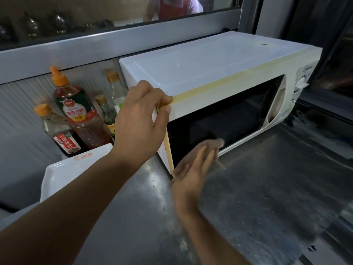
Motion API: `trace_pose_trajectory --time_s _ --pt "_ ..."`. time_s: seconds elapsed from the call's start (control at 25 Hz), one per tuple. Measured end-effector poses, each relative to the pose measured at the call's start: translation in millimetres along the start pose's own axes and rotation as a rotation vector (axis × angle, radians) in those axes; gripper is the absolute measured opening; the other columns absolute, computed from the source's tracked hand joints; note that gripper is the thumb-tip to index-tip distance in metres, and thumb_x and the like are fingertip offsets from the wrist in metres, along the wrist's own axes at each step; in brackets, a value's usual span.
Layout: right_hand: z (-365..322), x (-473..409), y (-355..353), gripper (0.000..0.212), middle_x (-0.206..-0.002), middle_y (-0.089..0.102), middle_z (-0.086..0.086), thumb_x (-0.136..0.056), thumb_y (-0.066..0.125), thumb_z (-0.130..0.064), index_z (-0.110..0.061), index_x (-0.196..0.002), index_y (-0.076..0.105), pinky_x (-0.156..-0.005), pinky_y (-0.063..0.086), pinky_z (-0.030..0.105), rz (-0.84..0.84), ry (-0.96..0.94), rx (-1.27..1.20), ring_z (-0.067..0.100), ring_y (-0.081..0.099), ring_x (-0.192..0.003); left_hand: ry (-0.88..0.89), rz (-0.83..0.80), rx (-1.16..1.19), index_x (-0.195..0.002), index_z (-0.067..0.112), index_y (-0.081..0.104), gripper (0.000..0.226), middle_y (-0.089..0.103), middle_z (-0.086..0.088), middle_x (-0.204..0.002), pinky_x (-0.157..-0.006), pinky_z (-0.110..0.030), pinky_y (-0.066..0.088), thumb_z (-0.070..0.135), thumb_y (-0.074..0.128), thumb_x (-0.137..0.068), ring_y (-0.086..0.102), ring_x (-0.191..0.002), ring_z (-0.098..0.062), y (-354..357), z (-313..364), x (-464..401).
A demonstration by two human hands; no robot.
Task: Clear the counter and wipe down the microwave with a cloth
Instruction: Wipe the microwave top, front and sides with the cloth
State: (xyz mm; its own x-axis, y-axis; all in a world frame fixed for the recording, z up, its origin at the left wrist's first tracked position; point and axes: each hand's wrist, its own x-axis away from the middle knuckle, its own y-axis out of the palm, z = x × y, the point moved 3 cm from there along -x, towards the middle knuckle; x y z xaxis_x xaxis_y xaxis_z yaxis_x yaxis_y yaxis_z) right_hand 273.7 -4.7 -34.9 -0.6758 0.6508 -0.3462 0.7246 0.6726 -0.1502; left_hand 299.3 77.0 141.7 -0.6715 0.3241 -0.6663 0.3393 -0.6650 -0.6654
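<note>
Fingers (205,159) of the right hand (193,175) are pressed flat on the cloth (198,150) against the microwave (210,73) door; the left hand (139,121) grips its top corner. Firm, even pressure is advised.

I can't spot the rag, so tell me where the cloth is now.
In the head view, low centre: the cloth is under the right hand, pressed against the lower left of the microwave door, just above the counter.

Left hand (142,119) gripping top front corner of white box-shaped microwave (210,73), thumb on front face. Right hand (193,175), blurred, flat against brownish crumpled cloth (202,150), apparently pressed to dark glass door (225,119). Scuffed stainless steel counter (267,197) beneath. Orange-capped sauce bottles (76,111) left of microwave, behind white rectangular plastic tray (63,175).
</note>
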Motion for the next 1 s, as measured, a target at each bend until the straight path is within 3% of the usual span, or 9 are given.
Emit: trace_pose_trajectory --time_s 0.16,0.24,0.4,0.52,0.64,0.76,0.84,0.92,1.0 --pt "26.1 -69.3 -38.3 0.066 -0.157 -0.003 0.02 -0.087 0.038 0.012 0.004 -0.147 0.013 -0.097 0.006 -0.002 0.067 0.173 0.135 0.029 0.006 -0.145 -0.013 0.021 0.014 -0.097 0.007 0.066 0.017 0.047 0.003 -0.092 -0.065 -0.017 0.028 0.015 0.054 -0.089 0.045 -0.092 -0.012 1.0 0.2 0.8" --pt "24.2 -60.4 -36.7 0.064 -0.157 -0.005 0.02 -0.089 0.037 0.011 0.003 -0.148 0.012 -0.099 0.005 -0.004 0.062 0.185 0.104 0.028 0.004 -0.146 -0.02 0.023 0.02 -0.097 0.006 0.066 0.016 0.047 0.003 -0.092 -0.067 -0.018 0.028 0.013 0.054 -0.089 0.046 -0.093 -0.013 1.1 0.4 1.3" --pt "0.2 16.4 7.1 0.071 -0.159 -0.011 0.003 -0.091 0.037 0.006 -0.015 -0.15 0.005 -0.118 0.02 0.037 0.017 0.124 0.003 0.025 0.004 -0.147 -0.035 0.005 0.027 -0.098 0.005 0.067 0.016 0.048 0.003 -0.093 -0.07 -0.02 0.03 0.012 0.055 -0.089 0.05 -0.095 -0.018 0.0 1.5 1.7" --pt "-6.1 46.3 23.8 0.066 -0.154 -0.014 0.001 -0.093 0.041 0.002 -0.019 -0.143 0.003 -0.118 0.022 0.04 0.032 0.085 0.073 0.023 0.001 -0.147 -0.035 -0.032 -0.018 -0.1 0.008 0.068 0.018 0.053 0.0 -0.095 -0.072 -0.025 0.036 0.016 0.056 -0.089 0.052 -0.095 -0.018 -3.2 2.6 -1.0" --pt "9.7 13.3 7.4 0.064 -0.154 -0.014 0.002 -0.092 0.039 0.004 -0.016 -0.144 0.007 -0.12 0.012 0.029 0.03 0.13 0.051 0.02 -0.002 -0.147 0.014 -0.048 -0.095 -0.099 0.01 0.068 0.024 0.059 -0.005 -0.097 -0.075 -0.033 0.042 0.023 0.052 -0.086 0.054 -0.095 -0.021 -7.8 10.8 -9.9" --pt "25.0 -40.7 -20.8 0.061 -0.158 -0.008 0.012 -0.093 0.035 0.006 -0.005 -0.149 0.011 -0.12 0.012 0.031 0.092 0.175 0.044 0.022 0.001 -0.147 0.073 -0.068 -0.12 -0.112 0.014 0.064 0.031 0.062 -0.004 -0.11 -0.083 -0.036 0.043 0.025 0.049 -0.087 0.055 -0.104 -0.022 -1.2 29.8 -29.1" --pt "33.7 -71.1 -40.3 0.065 -0.159 -0.007 0.008 -0.094 0.035 0.004 -0.009 -0.151 0.008 -0.112 0.017 0.014 0.101 0.188 0.014 0.019 0.011 -0.144 0.137 -0.142 -0.153 -0.121 0.018 0.061 0.035 0.061 -0.002 -0.119 -0.088 -0.038 0.042 0.024 0.049 -0.089 0.053 -0.108 -0.024 17.9 46.6 -47.0" --pt "47.4 -94.5 -54.9 0.064 -0.159 -0.008 0.01 -0.093 0.034 0.006 -0.006 -0.15 0.008 -0.102 0.004 -0.004 0.091 0.189 0.031 0.018 0.005 -0.146 0.195 -0.221 -0.214 -0.125 0.02 0.059 0.036 0.058 -0.001 -0.124 -0.09 -0.039 0.041 0.021 0.051 -0.09 0.053 -0.11 -0.026 41.7 61.2 -62.5" --pt "61.9 -117.9 -70.0 0.062 -0.159 -0.007 0.012 -0.093 0.035 0.007 -0.002 -0.149 0.011 -0.095 -0.002 -0.01 0.094 0.207 0.033 0.016 0.001 -0.146 0.207 -0.271 -0.255 -0.125 0.021 0.059 0.037 0.059 -0.002 -0.123 -0.089 -0.042 0.042 0.019 0.051 -0.089 0.054 -0.108 -0.028 59.2 67.4 -74.6"
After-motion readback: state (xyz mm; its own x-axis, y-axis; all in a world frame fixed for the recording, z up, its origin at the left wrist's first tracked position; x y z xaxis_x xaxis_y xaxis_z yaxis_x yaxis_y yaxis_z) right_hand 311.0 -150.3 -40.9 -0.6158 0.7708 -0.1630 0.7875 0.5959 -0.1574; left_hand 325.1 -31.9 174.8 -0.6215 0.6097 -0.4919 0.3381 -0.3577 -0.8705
